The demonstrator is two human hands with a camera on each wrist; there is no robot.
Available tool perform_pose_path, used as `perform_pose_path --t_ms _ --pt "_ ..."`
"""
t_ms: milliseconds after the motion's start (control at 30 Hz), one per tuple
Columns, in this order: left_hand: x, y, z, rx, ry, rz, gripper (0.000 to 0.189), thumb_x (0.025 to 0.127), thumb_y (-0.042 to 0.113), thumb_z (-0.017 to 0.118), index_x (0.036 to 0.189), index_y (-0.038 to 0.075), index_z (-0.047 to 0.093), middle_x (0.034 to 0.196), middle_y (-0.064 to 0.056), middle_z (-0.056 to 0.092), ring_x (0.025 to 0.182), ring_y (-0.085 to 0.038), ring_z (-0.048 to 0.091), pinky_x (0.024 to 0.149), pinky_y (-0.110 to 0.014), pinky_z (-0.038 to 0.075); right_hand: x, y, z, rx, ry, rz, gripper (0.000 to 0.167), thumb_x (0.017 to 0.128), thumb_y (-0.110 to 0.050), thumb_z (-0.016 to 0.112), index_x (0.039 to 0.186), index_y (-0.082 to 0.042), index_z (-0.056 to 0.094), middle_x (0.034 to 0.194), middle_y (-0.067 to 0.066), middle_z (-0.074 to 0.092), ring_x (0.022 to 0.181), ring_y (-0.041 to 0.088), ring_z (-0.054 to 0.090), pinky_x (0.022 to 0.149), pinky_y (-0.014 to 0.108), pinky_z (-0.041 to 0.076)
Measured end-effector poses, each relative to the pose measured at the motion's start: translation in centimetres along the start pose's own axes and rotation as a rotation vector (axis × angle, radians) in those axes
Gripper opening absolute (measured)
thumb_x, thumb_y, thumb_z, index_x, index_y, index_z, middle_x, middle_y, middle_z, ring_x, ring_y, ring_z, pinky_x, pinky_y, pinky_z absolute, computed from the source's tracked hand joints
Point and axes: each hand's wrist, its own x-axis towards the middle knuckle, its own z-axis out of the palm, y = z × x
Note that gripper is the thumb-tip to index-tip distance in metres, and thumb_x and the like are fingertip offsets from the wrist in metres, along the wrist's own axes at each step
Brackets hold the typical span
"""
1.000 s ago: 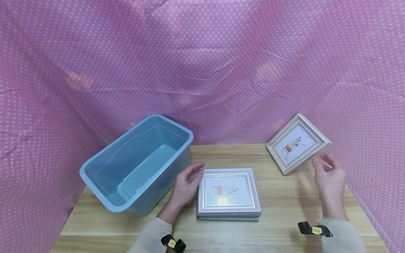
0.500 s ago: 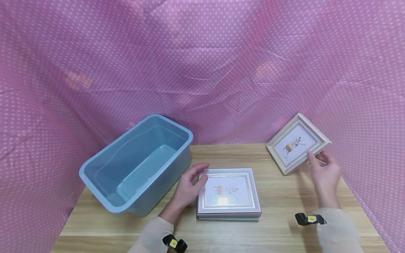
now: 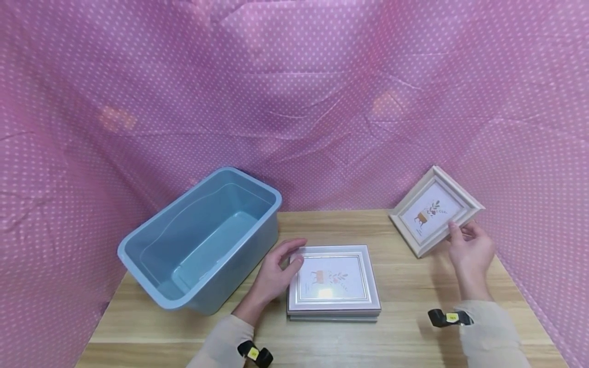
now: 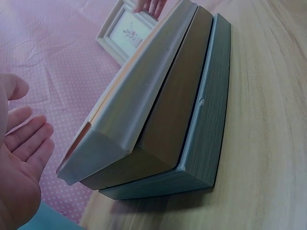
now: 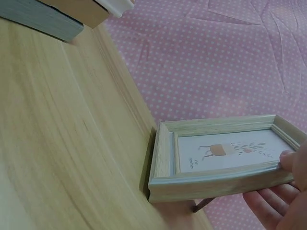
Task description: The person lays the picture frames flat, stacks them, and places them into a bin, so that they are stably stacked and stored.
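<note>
A cream picture frame [image 3: 432, 209] with a plant drawing leans back at the far right of the table. My right hand [image 3: 470, 255] pinches its lower right edge, thumb on the front and fingers behind. In the right wrist view a thin leg [image 5: 204, 205] shows beneath the frame. My left hand [image 3: 273, 273] is at the left side of a stack of three picture frames [image 3: 338, 306], its thumb overlapping the top one's corner in the head view. In the left wrist view its fingers [image 4: 33, 139] are relaxed and hold nothing. The stack goes white, brown, then grey-blue at the bottom.
A deep blue plastic bin [image 3: 269, 225] stands left of the stack, angled on the wooden table [image 3: 405, 327], with nothing inside it. Pink polka-dot cloth [image 3: 313, 128] hangs behind the table and along both sides.
My right hand has moved left onto the leaning picture frame and taken its edge between thumb and fingers. The left hand has shifted slightly right, closer over the stack's corner.
</note>
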Motion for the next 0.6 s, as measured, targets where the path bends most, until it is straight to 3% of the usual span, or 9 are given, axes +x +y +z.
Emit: perform_pose_path --t_ms 100,233,333,600 --pt "0.0 -0.1 0.0 -0.003 -0.009 0.007 0.041 0.105 0.016 0.067 0.146 0.020 0.066 0.153 0.000 0.064 0.150 -0.026 0.054 0.130 -0.055 0.039 -0.1 0.1 -0.4 0.003 0.016 -0.001 0.041 0.106 -0.027 0.068 0.135 0.002 0.070 0.101 0.006 0.076 0.066 -0.017 0.054 0.058 0.004 0.052" --pt "0.0 -0.2 0.0 -0.010 -0.011 0.043 0.041 0.105 0.012 0.067 0.145 0.016 0.066 0.152 -0.004 0.065 0.149 -0.028 0.056 0.129 -0.053 0.040 -0.4 0.1 -0.9 0.021 0.045 -0.036 0.039 0.106 -0.027 0.069 0.129 0.005 0.072 0.076 -0.023 0.062 0.062 -0.020 0.054 0.056 0.004 0.050" --pt "0.1 -0.2 0.1 -0.020 -0.012 0.071 0.041 0.104 0.009 0.067 0.145 0.011 0.067 0.150 -0.007 0.066 0.147 -0.030 0.057 0.129 -0.051 0.041 -0.7 -0.1 -1.3 0.050 0.056 -0.049 0.038 0.106 -0.025 0.068 0.129 0.006 0.072 0.070 -0.037 0.052 0.060 -0.021 0.055 0.054 0.004 0.050" --pt "0.1 -0.4 0.2 -0.031 -0.014 0.065 0.041 0.104 0.008 0.067 0.144 0.012 0.066 0.150 -0.007 0.067 0.148 -0.029 0.057 0.129 -0.049 0.041 -1.7 -1.2 -2.6 0.095 0.058 -0.032 0.041 0.107 -0.022 0.067 0.137 0.006 0.068 0.070 -0.039 0.051 0.062 -0.019 0.058 0.055 0.005 0.051"
